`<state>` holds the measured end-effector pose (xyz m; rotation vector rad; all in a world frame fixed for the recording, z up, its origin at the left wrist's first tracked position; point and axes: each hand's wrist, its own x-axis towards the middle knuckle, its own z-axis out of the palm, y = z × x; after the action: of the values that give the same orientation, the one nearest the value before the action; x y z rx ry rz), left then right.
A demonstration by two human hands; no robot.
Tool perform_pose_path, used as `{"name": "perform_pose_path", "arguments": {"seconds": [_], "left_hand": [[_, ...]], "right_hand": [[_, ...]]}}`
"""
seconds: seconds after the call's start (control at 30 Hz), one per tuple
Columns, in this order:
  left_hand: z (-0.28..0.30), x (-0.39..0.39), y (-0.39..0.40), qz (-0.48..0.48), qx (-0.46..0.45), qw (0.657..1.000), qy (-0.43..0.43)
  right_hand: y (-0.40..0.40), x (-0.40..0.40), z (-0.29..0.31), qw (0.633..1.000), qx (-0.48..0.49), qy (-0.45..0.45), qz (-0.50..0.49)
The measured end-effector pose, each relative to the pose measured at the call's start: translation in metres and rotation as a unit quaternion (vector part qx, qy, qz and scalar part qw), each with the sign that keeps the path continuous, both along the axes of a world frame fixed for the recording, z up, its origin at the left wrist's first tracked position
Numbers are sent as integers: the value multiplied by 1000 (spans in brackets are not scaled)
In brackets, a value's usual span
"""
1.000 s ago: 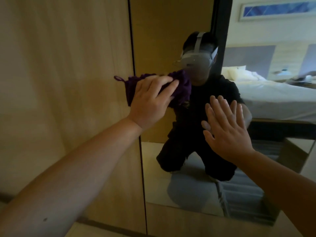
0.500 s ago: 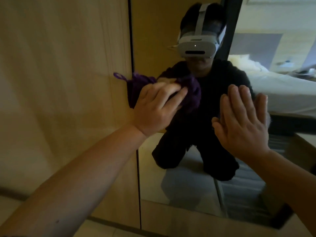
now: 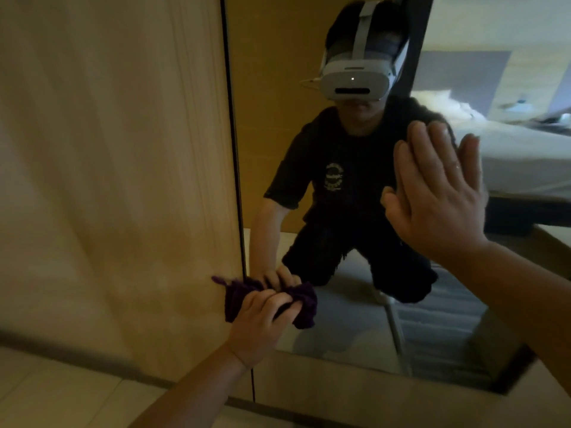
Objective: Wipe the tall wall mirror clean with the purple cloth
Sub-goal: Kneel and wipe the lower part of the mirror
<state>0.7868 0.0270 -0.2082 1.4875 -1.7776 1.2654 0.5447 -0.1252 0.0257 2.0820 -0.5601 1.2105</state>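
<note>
The tall wall mirror fills the right half of the view and reflects a kneeling person in dark clothes with a headset. My left hand presses the bunched purple cloth against the glass low at the mirror's left edge, close to its bottom frame. A corner of the cloth hangs over onto the wooden panel. My right hand lies flat on the glass higher up at the right, fingers straight and together, holding nothing.
A light wooden panel stands left of the mirror, separated by a thin dark gap. Pale floor runs along the bottom. A wooden strip borders the mirror's lower edge. A bed shows only as a reflection.
My left hand has swept the cloth down the mirror's left edge from about head height to near the bottom. My right hand stayed flat on the glass. The view has tilted downward.
</note>
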Motion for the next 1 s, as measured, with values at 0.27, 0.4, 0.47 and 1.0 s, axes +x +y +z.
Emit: {"name": "perform_pose_path", "arguments": {"seconds": [0.27, 0.4, 0.47, 1.0], "left_hand": [[281, -56, -45, -121, -227, 966, -34], [355, -90, -91, -82, -255, 962, -53], [342, -97, -100, -49, -261, 963, -42], [8, -83, -53, -36, -3, 997, -68]], "right_hand": [[-2, -73, 16, 998, 55, 0, 31], [-36, -106, 14, 999, 21, 18, -16], [-47, -106, 10, 1000, -18, 3, -5], [-51, -102, 6, 997, -60, -41, 16]]}}
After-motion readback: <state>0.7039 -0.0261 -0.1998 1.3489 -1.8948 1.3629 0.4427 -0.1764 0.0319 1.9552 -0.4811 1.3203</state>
